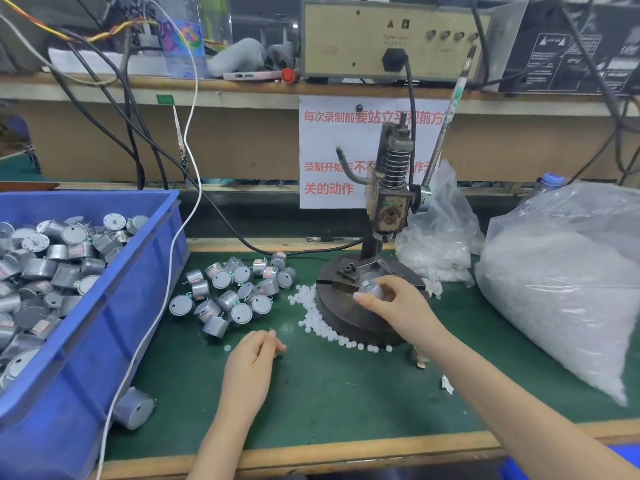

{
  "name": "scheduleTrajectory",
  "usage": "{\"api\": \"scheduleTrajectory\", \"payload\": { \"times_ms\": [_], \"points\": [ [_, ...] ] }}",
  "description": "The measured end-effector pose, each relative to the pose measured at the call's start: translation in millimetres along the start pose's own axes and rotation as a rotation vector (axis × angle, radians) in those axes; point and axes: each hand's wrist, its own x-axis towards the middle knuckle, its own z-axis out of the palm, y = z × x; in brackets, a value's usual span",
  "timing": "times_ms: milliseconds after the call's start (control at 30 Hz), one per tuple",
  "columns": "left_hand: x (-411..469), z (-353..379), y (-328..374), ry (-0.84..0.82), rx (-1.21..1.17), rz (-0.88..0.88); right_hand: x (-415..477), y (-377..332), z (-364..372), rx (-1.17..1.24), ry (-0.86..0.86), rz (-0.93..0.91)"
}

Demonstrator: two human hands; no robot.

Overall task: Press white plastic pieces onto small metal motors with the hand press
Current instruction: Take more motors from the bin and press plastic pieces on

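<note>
Fingers of the right hand [391,303] grip a motor [369,291] on the press base [332,317], probably seating it; the left hand [254,349] fingers curl, I cannot tell round what.

Right arm reaches forward and inward, bare forearm running up from the lower right corner, wrist nearly straight. The right hand [391,303] is palm down, thumb and fingers curled round a small metal motor [369,292]. Left forearm comes up from the bottom edge. The left hand [254,353] is loosely curled, thumb tip meeting forefinger, anything pinched there too small to tell.
</note>
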Motion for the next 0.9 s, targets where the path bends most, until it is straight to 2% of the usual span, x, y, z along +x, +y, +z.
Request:
{"api": "scheduleTrajectory", "payload": {
  "times_ms": [167,367,500,800,867,900],
  "points": [
    [0.8,-0.4,0.0,0.018,-0.007,0.001,16.0,10.4,-3.4,-0.15,0.154,-0.098],
    [-0.9,-0.5,1.7,0.018,-0.013,0.005,37.0,18.6,4.7,-0.438,0.238,-0.131],
    [-1.3,-0.6,1.9,0.022,-0.015,0.008,50.5,19.7,6.5,-0.457,0.272,-0.076],
    [-1.0,-0.1,1.3,0.028,-0.026,-0.001,57.4,20.7,1.8,-0.491,0.197,-0.037],
    [-1.6,-0.2,1.6,0.027,-0.024,-0.003,56.2,18.1,0.9,-0.393,0.15,0.011],
    [-1.3,-0.2,1.7,0.025,-0.022,0.0,55.8,14.8,-1.5,-0.24,0.157,0.046]
  ]
}}
